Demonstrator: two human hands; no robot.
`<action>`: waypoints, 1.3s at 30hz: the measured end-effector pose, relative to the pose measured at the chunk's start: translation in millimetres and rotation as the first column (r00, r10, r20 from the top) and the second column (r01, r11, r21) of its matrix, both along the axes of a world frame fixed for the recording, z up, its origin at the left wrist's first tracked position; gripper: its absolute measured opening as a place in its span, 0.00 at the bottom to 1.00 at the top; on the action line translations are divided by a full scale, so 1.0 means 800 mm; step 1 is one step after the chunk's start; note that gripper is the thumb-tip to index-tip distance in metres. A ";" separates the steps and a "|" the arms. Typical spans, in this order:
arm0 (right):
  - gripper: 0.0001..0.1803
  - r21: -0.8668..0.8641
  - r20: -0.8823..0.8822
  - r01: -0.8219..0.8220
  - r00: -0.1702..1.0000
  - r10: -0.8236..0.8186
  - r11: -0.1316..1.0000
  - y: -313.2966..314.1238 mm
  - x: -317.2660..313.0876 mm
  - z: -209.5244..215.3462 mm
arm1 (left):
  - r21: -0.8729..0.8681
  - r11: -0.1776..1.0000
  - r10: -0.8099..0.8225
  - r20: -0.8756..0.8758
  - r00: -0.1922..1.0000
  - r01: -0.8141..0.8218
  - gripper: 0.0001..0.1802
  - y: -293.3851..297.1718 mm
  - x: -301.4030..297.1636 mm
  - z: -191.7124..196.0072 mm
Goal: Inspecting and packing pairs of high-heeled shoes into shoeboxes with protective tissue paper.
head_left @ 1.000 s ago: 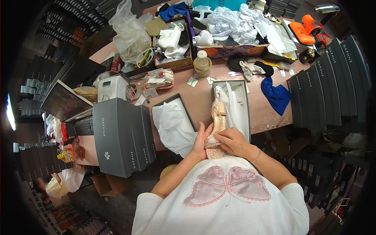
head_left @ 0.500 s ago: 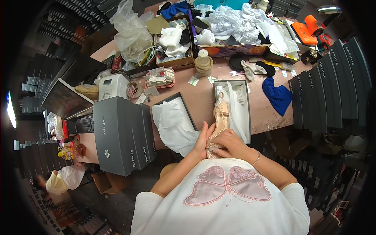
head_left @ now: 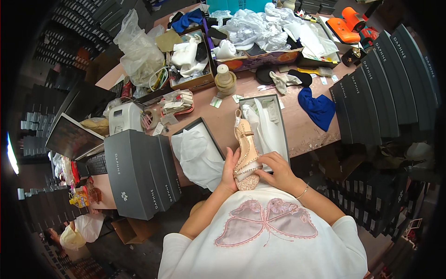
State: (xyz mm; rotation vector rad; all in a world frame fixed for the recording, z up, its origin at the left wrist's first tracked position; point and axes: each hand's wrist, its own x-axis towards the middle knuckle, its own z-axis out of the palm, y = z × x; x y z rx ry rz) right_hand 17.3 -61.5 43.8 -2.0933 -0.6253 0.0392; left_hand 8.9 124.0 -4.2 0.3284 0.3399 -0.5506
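Note:
A glittery rose-gold sandal (head_left: 250, 148) is held in front of my chest, its toe toward me and its heel end pointing away over the box. My left hand (head_left: 229, 173) grips the sandal's left side near the front straps. With thumb and fingers, my right hand (head_left: 280, 175) pinches at the toe strap's right edge, where something white shows beneath the straps. Beyond the sandal lies an open grey shoebox (head_left: 284, 148) with white tissue paper (head_left: 269, 123) and a small label inside. To its left rests the box lid (head_left: 209, 126), with white tissue (head_left: 197, 151) spilling out of it.
Grey shoeboxes stand in stacks at left (head_left: 134, 174) and right (head_left: 367, 107). Behind are a glue pot (head_left: 225, 81), a blue cloth (head_left: 317, 109), a tray of tags (head_left: 178, 102), a white label printer (head_left: 125, 117) and cartons heaped with plastic bags (head_left: 255, 28).
The sandal has tilted so its glittery toe and straps show more. My right hand has shifted from over the straps to the toe's right edge. The whole view has shifted slightly.

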 end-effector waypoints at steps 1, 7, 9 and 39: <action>0.16 -0.016 0.000 0.000 1.000 0.000 1.000 0.002 0.000 -0.003 | 0.012 1.000 0.008 -0.018 1.000 -0.008 0.40 -0.001 0.000 0.003; 0.13 -0.133 0.116 -0.037 0.992 0.053 0.990 0.009 -0.005 -0.005 | 0.022 1.000 -0.015 -0.077 0.997 0.017 0.40 -0.007 -0.002 0.012; 0.12 -0.104 0.056 -0.044 0.997 0.050 0.994 0.010 -0.006 -0.003 | 0.004 0.999 -0.032 -0.039 0.999 0.032 0.41 -0.005 -0.003 0.009; 0.35 0.755 -0.487 0.500 -0.007 0.873 0.425 -0.001 0.048 -0.040 | 0.276 0.856 0.392 0.207 0.896 -0.438 0.14 0.043 0.046 0.033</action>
